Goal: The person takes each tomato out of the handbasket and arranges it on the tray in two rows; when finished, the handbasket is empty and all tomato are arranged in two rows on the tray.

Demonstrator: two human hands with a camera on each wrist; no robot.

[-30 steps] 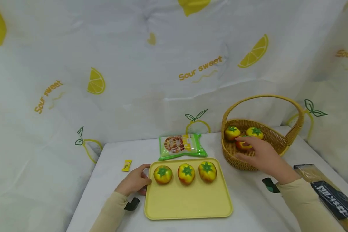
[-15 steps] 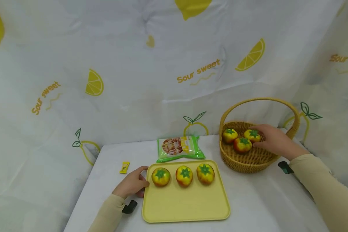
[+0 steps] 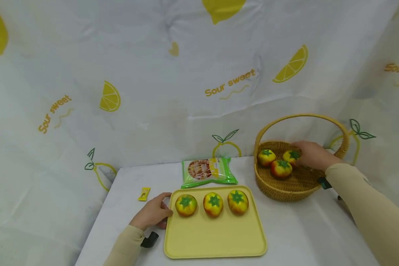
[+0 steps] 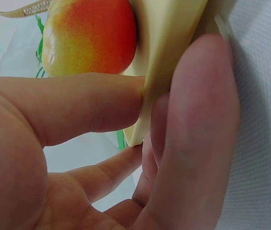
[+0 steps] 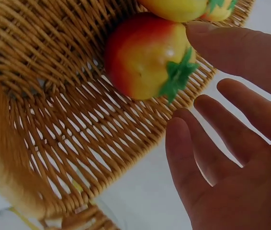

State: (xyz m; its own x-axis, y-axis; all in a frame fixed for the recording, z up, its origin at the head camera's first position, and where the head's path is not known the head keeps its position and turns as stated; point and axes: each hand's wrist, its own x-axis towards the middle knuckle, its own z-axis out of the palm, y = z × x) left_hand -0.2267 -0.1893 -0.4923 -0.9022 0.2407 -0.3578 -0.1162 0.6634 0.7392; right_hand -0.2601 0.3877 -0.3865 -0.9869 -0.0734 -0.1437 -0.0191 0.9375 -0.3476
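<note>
Inside the wicker basket point(image 3: 287, 186), right of the yellow tray point(image 3: 216, 236), the right hand point(image 3: 310, 155) reached loose-fingered against a toy tomato point(image 3: 290, 156), while the left hand point(image 3: 153, 213) pinched the tray's rim, seemingly to steady it.

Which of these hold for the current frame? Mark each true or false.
1. Three tomatoes lie in a row on the yellow tray. True.
2. The wicker basket holds one tomato. False: it holds three.
3. The left hand pinches the tray's left edge, thumb on top and fingers below. True.
4. The right hand has lifted a tomato clear of the basket. False: it is inside the basket beside the rear right tomato, fingers spread, nothing lifted.
5. The green snack bag lies on the tray. False: it lies on the table behind the tray.
</note>
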